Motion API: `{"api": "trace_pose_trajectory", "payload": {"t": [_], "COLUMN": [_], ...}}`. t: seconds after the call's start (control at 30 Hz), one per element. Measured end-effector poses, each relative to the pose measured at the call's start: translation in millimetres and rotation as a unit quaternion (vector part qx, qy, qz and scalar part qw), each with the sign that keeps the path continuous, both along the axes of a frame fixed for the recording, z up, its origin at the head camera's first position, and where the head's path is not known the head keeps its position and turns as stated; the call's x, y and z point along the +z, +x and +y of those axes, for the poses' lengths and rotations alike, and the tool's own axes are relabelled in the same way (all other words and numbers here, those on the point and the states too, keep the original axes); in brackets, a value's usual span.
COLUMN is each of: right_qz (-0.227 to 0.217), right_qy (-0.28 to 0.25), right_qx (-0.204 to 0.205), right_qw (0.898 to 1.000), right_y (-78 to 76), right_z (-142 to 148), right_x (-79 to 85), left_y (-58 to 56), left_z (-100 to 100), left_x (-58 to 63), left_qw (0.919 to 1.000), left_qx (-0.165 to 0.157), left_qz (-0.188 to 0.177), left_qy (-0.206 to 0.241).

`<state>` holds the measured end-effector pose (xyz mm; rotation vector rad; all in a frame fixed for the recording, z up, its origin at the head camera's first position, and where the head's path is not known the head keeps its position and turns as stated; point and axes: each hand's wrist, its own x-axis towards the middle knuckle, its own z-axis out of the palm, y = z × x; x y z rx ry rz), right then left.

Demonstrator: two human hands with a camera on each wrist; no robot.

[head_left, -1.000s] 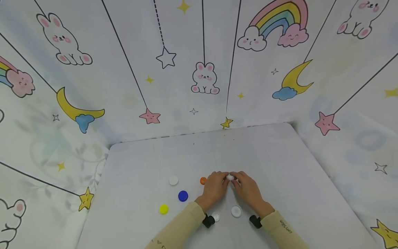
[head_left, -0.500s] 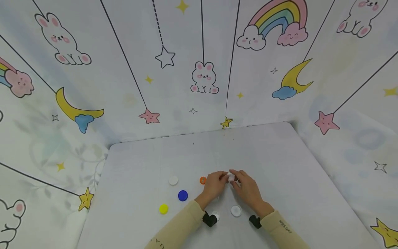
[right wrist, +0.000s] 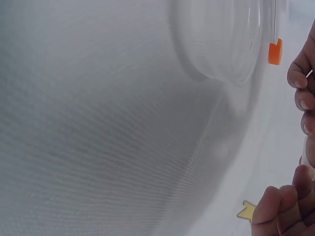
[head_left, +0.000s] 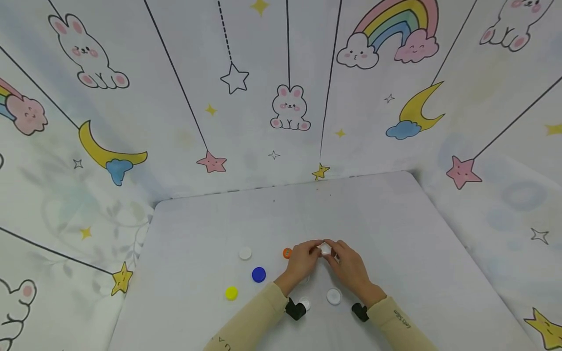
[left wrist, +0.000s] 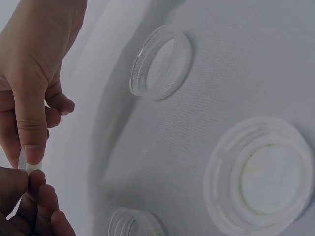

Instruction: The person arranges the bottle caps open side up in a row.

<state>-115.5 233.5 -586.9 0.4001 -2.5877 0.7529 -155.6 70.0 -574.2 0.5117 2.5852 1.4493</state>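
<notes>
A small white cap point(head_left: 325, 249) is held between both hands, above the table's middle in the head view. My left hand point(head_left: 303, 261) pinches its left side with thumb and fingers. From the other side my right hand point(head_left: 351, 265) grips it, thumb below and fingers above. The left wrist view shows the white cap point(left wrist: 33, 167) mostly hidden by fingertips, with the right thumb on it. Close beside the left hand lies an orange cap point(head_left: 287, 253), partly visible in the right wrist view as well.
A white cap point(head_left: 245, 253), a blue cap point(head_left: 259, 274) and a yellow cap point(head_left: 231, 293) lie to the left. Nearer the body are a whitish cap point(head_left: 334, 296) and another cap point(head_left: 305, 304) beside the black left wrist camera point(head_left: 295, 309). A printed cloth wall point(head_left: 246, 136) borders the table.
The white cap has turned between the fingers and shows more of its face. The left fingertips have shifted slightly around it. Loose caps lie as before.
</notes>
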Motion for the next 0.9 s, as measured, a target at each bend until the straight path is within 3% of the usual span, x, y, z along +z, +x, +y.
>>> {"api": "trace_pose_trajectory", "payload": {"t": [0.23,0.43,0.7,0.9], "right_qz": [-0.028,-0.05,-0.038,-0.074], "right_qy": [0.0,-0.005,0.002,0.005], "right_qx": [-0.009,-0.013,-0.012,-0.023], "right_qw": [1.0,0.999,0.999,0.997], "right_y": [0.1,0.2,-2.4,-1.9], "right_z": [1,3,5,6], "right_x": [-2.9,-4.1,-7.8,-13.6], "left_y": [-1.3,-1.1,0.3,1.5], "left_z": [3,4,5,6], "left_x": [-5.8,-8.2,-7.7,-8.0], "left_qw": [0.9989,0.9958,0.9947,0.9921], "left_qx": [-0.007,-0.012,-0.002,-0.008], "left_qz": [0.007,0.042,0.052,0.06], "left_qy": [-0.047,-0.081,-0.089,-0.11]}}
